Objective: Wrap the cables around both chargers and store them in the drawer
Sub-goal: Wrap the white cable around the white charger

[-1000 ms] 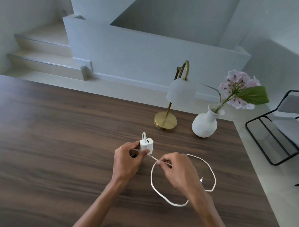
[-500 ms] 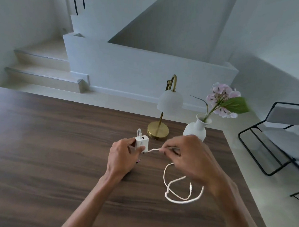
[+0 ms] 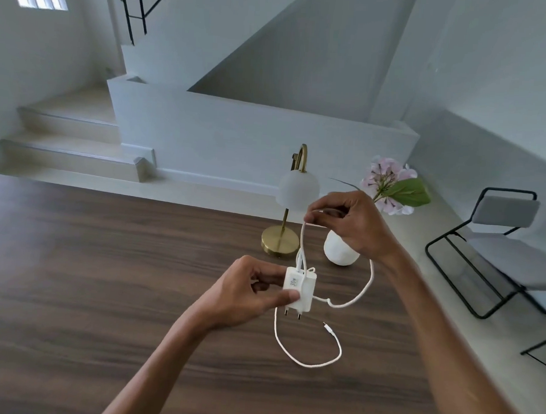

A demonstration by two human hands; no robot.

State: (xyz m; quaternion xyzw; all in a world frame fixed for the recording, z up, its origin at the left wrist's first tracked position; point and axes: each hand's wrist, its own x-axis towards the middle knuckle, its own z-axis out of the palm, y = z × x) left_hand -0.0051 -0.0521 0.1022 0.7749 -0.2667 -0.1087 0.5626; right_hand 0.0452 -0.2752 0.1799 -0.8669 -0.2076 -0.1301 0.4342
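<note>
- Above the dark wooden worktop, your left hand holds the white charger; that grip is closed on it, thumb pressed across its lower face and fingers curled behind its left side.
- The charger is lifted off the worktop and stands roughly upright, its two pins pointing down just below your left thumb, a small printed label on the face toward you.
- Up and to the right of that grip, your right hand is raised higher, its thumb and fingertips pinched shut on the white cable.
- From the top of the charger the cable runs up to your right-hand pinch, and a small loop of it sits just beside the charger's top right corner.
- A second length drops from the right hand, curves down and meets the charger's right side.
- Below the left grip, the rest of the cable hangs in a loose open loop over the worktop and ends in a small free plug, down and to the right of the charger.
- Beyond both hands, a lamp with a brass base and a round white shade stands on the worktop.
- Just right of the lamp, partly hidden behind your right hand, is a white vase with pink flowers.
- Off the worktop's right edge, well apart from your right grip, stands a black-framed chair.
</note>
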